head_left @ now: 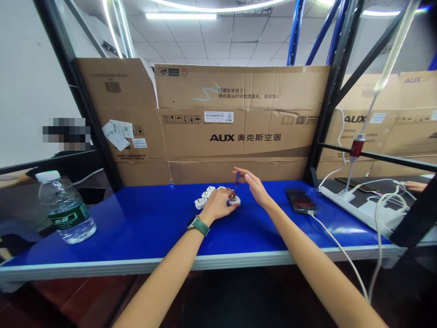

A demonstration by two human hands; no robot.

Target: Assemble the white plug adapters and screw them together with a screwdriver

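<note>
Beneath my left hand (219,204), a white plug (235,201) rests on the blue tabletop, gripped by the fingers and thumb. A screwdriver (237,176) with a purple and red handle stands nearly upright over it, its lower end close to my left fingertips. My right hand (255,186) is beside the handle, its fingers stretched out and apart; whether a fingertip touches the handle's top I cannot tell. Several more white plugs (201,202) with metal pins lie grouped just left of my left hand, partly hidden by it.
A water bottle (70,214) stands at the left of the blue table (153,232). On the right lie a phone (300,200) with a cable and a white power strip (358,214). Cardboard (246,157) walls off the back. Another person's hand (415,186) shows far right; a person sits far left.
</note>
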